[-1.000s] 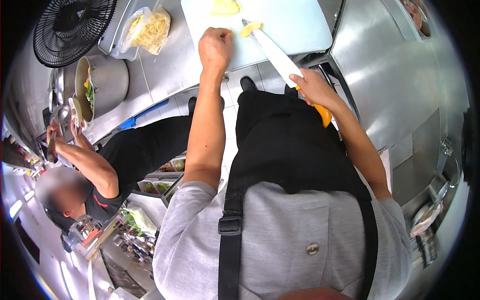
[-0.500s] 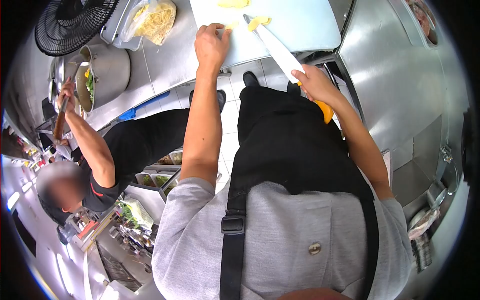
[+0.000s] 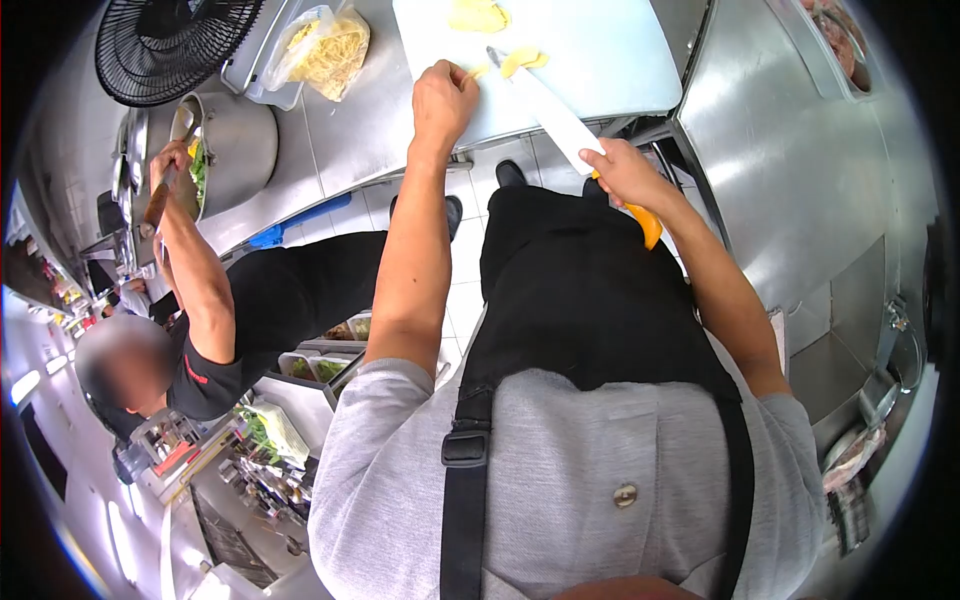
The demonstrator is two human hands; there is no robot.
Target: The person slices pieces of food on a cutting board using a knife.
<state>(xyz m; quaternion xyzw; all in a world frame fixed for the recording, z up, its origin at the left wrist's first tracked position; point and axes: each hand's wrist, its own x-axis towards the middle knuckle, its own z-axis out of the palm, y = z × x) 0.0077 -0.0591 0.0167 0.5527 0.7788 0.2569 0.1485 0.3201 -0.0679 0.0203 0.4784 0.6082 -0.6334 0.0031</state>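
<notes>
My right hand (image 3: 628, 172) is wrapped round the yellow handle of a kitchen knife (image 3: 560, 118). Its broad blade slants up and left over a white cutting board (image 3: 620, 60). Pale yellow slices (image 3: 522, 63) lie at the blade's tip, seemingly on or against it. At the board's left edge, my left hand (image 3: 444, 102) has its fingers pinched together at a small pale yellow piece (image 3: 478, 72). Farther up the board is a small heap of similar yellow slices (image 3: 479, 15). I cannot tell which food they are cut from.
Left of the board, a plastic bag of pale yellow shreds (image 3: 330, 60) sits by a clear tub. A large metal pot (image 3: 240, 150) holds greens, and a black fan (image 3: 170, 45) stands behind. At left, a co-worker (image 3: 205, 320) holds a wooden-handled ladle. A tub of meat (image 3: 840, 45) is upper right.
The view has shifted slightly, moving the board and pot right and down. The co-worker's hand and ladle have moved toward the pot's mouth. Both my hands keep nearly the same pose.
</notes>
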